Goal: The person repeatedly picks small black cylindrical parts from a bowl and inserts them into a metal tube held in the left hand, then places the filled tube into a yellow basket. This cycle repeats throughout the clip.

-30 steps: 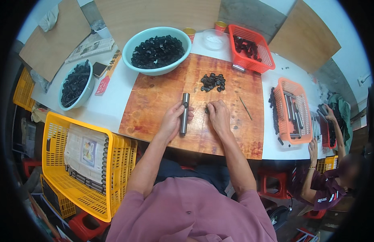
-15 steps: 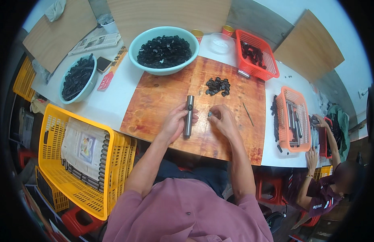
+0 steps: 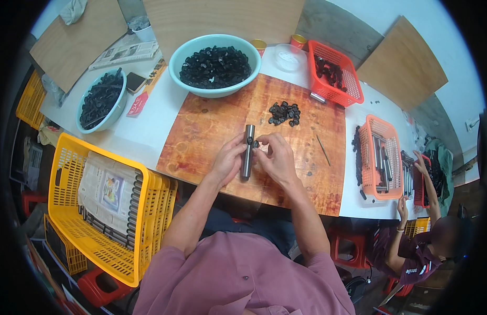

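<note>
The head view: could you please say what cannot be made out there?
In the head view:
Small black part: partly covered by the right hand.
Metal cylinder: its underside, turned away from view.
Large bowl: its bottom, buried under black pieces.

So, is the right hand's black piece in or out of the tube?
Out: the piece, pinched in the right hand, shows beside the tube, which the left hand holds. Whether piece and tube touch, I cannot tell.

The tube [image 3: 247, 164] hides part of the left hand [image 3: 227, 161]. The black piece [image 3: 255, 143] in the right hand [image 3: 277, 160] is too small to make out. Newspaper [image 3: 103, 181] hides whatever lies beneath. A co-worker's head [image 3: 447, 236] is blurred; the lower edge crops the shirt [image 3: 227, 265].
</note>
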A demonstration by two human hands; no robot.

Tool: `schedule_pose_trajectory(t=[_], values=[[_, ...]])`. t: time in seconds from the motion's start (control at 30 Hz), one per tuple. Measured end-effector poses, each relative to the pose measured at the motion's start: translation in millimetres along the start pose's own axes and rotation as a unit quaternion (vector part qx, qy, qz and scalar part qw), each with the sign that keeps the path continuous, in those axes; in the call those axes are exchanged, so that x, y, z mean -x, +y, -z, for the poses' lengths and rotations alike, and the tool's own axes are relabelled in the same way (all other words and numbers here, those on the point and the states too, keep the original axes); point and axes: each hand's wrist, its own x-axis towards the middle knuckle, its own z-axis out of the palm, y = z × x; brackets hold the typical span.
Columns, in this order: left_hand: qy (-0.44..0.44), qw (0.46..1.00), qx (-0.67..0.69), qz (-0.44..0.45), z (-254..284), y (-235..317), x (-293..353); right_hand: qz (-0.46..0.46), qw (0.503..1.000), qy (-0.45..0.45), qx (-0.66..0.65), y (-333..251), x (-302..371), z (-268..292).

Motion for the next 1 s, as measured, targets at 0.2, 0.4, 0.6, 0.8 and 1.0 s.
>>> schedule_pose_trajectory(t=[0.2,0.4,0.6,0.8,1.0], values=[[-0.001,1.000,-0.012,-0.014,5.0,-4.8,-1.4,0.039,0.999,0.011,0.035,-1.0,-2.7,-9.7],[-0.003,0.999,-0.034,-0.016,-4.3,-1.0,1.7,0.114,0.984,0.040,0.135,-1.4,-0.6,-7.1],[0.014,0.999,-0.043,-0.016,5.9,-6.5,-3.5,0.168,0.965,0.074,0.189,-3.0,4.8,-16.0],[0.047,0.989,-0.140,0.006,-7.8,2.3,-0.8,0.094,0.991,0.052,0.085,4.2,9.1,-21.6],[0.072,0.980,-0.175,0.063,-17.7,8.7,0.2,-0.083,0.994,0.050,-0.060,2.7,8.3,-14.8]])
